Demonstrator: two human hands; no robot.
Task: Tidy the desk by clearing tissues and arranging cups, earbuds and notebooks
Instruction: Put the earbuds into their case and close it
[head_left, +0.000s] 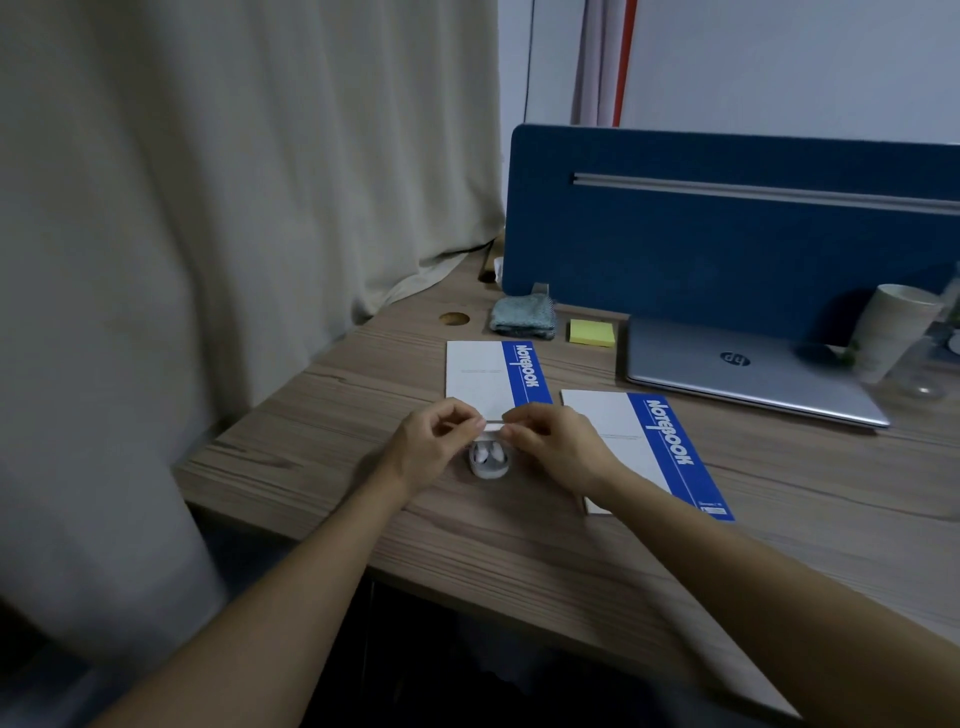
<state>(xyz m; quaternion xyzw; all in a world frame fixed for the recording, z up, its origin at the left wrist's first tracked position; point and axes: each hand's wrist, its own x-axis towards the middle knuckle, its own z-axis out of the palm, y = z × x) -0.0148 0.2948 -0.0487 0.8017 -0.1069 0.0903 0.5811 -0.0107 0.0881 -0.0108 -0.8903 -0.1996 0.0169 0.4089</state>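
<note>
On desk (519, 545), open earbud case (490, 460), seemingly earbuds inside

One wide-angle head view looks forward and down from close above the bench (519, 545), which crosses the lower and middle frame; both forearms enter from the bottom, curtain (208, 208) upper left, blue partition (727, 249) upper right.

beige curtain (208, 208), blue divider (727, 234), wooden desk (519, 545)
</note>
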